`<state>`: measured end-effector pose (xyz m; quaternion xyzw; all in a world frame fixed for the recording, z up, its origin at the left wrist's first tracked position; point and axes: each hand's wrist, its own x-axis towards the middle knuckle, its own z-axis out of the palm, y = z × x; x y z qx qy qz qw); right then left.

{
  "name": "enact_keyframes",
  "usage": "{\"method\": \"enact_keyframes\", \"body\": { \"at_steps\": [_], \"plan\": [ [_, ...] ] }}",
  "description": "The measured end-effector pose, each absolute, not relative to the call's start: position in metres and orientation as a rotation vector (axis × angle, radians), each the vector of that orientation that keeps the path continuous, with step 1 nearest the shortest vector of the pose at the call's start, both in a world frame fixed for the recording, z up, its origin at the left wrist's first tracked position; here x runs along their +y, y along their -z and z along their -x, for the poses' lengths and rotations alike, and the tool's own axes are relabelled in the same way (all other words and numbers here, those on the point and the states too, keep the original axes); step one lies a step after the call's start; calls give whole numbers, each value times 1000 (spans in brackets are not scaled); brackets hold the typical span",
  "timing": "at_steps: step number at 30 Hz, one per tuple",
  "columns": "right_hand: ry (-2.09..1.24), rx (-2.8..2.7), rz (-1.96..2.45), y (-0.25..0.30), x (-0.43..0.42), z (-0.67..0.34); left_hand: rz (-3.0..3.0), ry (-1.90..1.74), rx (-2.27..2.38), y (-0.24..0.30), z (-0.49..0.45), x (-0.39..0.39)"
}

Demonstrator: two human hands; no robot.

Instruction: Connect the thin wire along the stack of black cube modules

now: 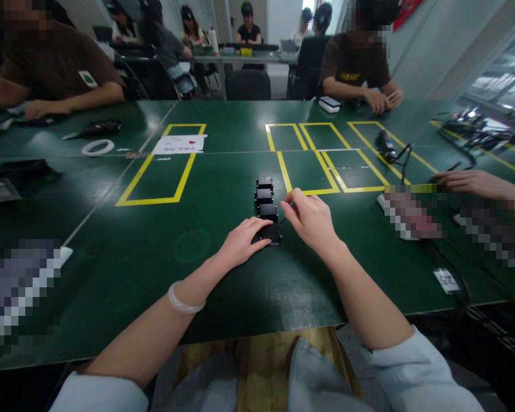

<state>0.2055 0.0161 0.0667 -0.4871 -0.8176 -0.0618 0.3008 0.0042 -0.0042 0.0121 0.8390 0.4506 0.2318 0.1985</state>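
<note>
Several small black box-shaped parts (264, 195) with tiny knobs at their corners stand in a row on the green table, running away from me. My left hand (244, 240) steadies the nearest black box (271, 233), thumb at its near edge and fingers over its far left corner. Just right of the row, my right hand (311, 217) is closed in a pinch. From its fingertips a thin dark rod (282, 221) slants down toward the right side of the nearest box; its kind is too small to make out, and I cannot tell whether it touches.
Yellow tape frames (180, 191) mark the green table (223, 303). A white paper (179, 144) and a tape roll (98, 147) lie to the left. Blurred-out devices (412, 214) and cables flank me. Another person's hand (476, 182) rests at right; co-workers sit opposite.
</note>
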Motion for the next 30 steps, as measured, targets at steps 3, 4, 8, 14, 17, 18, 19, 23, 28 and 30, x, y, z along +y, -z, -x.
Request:
{"method": "enact_keyframes", "body": {
  "at_steps": [3, 4, 8, 14, 17, 18, 19, 23, 28, 30],
  "plan": [
    [168, -2168, 1310, -66, 17, -206, -2348, -648, 1259, -12, -4, -4],
    [173, -2167, 1316, -66, 17, -206, -2349, -646, 1258, -12, -4, -5],
    [179, -2174, 1324, -66, 18, -205, -2352, -642, 1265, -12, -4, -4],
    [151, -2182, 1309, -66, 18, -206, -2350, -636, 1263, -13, -5, -4],
    [179, -2180, 1326, -66, 18, -206, -2345, -634, 1266, -13, -5, -4],
    [189, -2181, 1330, -66, 18, -205, -2348, -635, 1266, -13, -5, -4],
    [198, -2182, 1333, -66, 18, -205, -2351, -633, 1264, -13, -5, -4],
    [202, -2170, 1325, -67, 17, -205, -2357, -638, 1261, -13, -4, -4],
    [188, -2172, 1302, -67, 16, -206, -2356, -639, 1256, -14, -5, -4],
    [196, -2173, 1314, -67, 17, -206, -2351, -639, 1260, -13, -5, -5]
  ]
}}
